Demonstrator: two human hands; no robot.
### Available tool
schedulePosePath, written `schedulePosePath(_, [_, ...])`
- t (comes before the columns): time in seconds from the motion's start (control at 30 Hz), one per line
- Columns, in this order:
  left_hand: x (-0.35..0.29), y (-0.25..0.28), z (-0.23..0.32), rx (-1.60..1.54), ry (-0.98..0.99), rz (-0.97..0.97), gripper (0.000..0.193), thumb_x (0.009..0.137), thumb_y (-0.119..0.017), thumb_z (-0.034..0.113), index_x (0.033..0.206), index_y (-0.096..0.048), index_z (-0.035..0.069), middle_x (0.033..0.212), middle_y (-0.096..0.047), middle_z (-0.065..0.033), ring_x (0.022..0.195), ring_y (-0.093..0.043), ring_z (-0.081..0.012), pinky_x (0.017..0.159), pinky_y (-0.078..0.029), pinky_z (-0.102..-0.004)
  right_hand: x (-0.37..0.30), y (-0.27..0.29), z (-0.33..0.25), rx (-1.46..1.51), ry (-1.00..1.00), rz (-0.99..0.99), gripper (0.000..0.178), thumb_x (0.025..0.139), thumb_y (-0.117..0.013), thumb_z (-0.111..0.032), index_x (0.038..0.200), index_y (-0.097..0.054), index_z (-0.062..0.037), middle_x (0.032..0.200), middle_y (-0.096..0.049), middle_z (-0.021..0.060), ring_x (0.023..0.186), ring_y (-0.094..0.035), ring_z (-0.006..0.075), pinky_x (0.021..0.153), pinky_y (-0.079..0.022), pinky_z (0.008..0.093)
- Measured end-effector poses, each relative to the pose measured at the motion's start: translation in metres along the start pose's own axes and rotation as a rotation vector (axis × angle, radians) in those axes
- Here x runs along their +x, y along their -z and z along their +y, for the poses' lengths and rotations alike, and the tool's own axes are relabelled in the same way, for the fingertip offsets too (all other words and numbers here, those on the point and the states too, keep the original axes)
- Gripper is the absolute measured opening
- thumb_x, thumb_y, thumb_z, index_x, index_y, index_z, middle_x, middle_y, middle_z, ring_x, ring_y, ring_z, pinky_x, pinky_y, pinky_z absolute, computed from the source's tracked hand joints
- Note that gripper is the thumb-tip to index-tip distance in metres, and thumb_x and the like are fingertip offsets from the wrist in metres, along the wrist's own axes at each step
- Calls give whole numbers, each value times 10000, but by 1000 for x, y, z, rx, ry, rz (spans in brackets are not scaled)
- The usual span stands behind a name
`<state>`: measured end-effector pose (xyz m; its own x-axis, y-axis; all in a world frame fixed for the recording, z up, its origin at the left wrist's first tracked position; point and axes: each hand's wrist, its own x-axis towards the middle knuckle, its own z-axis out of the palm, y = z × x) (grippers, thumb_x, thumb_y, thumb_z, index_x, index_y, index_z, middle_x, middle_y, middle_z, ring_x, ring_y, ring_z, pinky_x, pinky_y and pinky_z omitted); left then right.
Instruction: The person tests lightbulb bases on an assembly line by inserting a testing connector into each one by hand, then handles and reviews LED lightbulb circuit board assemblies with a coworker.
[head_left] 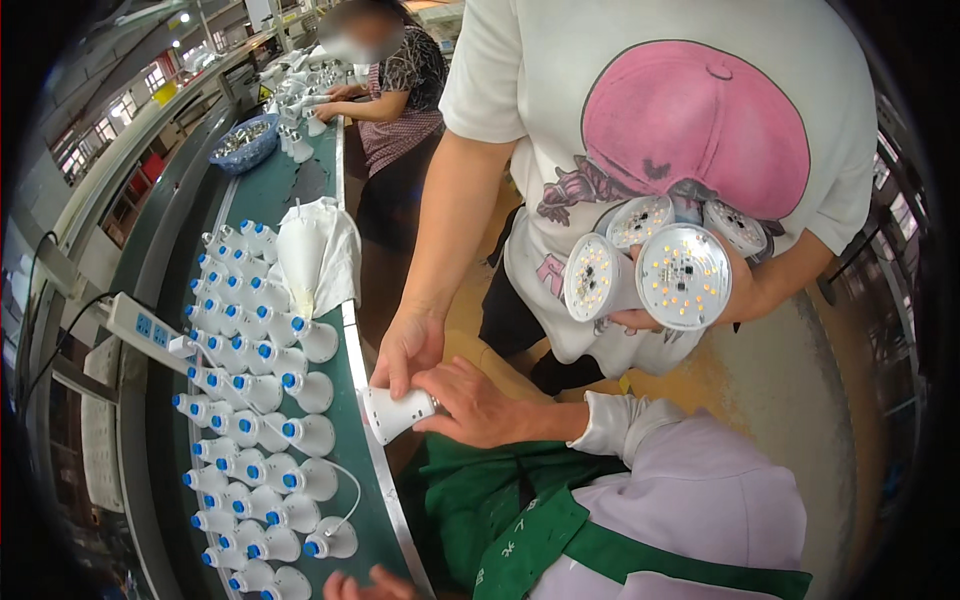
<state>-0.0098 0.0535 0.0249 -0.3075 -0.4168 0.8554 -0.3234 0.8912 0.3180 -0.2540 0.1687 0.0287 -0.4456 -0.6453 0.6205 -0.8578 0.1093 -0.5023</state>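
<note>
My right hand (480, 402) reaches out from a lilac sleeve, its fingers closed around the narrow end of a white light bulb (392, 414). Another person's hand (408, 350) touches the same bulb from above, over the bench edge. That person, in a white T-shirt, holds several LED bulbs (683, 277) with exposed round boards against the body. Only the fingers of my left hand (370, 584) show, at the bottom edge; they are apart with nothing visible in them. Beside it, rows of white bulb housings (310, 435) with blue tips stand on the green bench (375, 500).
A white cloth (340, 245) lies behind the rows. A white cable (352, 480) runs among the housings. Farther back are a blue basket (240, 165) of small parts and another person (405, 80) at work. A power strip (150, 330) hangs at the left.
</note>
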Motion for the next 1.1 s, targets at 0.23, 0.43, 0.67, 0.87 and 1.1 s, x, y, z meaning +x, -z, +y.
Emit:
schedulePosePath(0.23, [-6,-54,39,-1369,824,-551,834,817,-620,399,1408,-128,76,1343,-340,-141,1089,-491,-264,840,-457,-361,-16,16,-35,103,94,101,424,653,-748,-174,975,-534,0,787,-554,134,690,-558,327,598,-425,400])
schedulePosePath(0.43, [-12,-67,45,-1418,866,-546,932,803,-526,612,1426,-84,78,1345,-347,-137,1156,-446,-260,922,-401,-377,-42,13,-51,118,131,-14,460,634,-759,-140,1006,-532,6,828,-597,140,709,-606,298,625,-470,363])
schedulePosePath(0.67, [-27,-75,22,-1465,894,-666,756,858,-493,530,1376,-271,25,1307,-410,-142,1174,-436,-233,1003,-323,-352,-70,-2,-55,516,-489,-393,456,741,-691,-182,1101,-492,14,846,-596,147,723,-601,237,654,-460,322])
schedulePosePath(0.87, [-32,-76,17,-1259,870,-690,484,911,-501,310,1274,-427,-2,1230,-480,-122,1124,-459,-205,965,-337,-312,-77,-12,-49,913,-837,-540,361,855,-556,-244,1119,-493,-5,789,-530,37,657,-465,94,564,-383,246])
schedulePosePath(1.1, [-36,-81,15,-1079,866,-720,390,914,-511,296,1169,-535,2,1138,-533,-121,1045,-505,-201,908,-377,-304,-74,-18,-51,1048,-1093,-614,353,879,-470,-337,1073,-483,-43,838,-465,20,697,-419,69,505,-311,202])
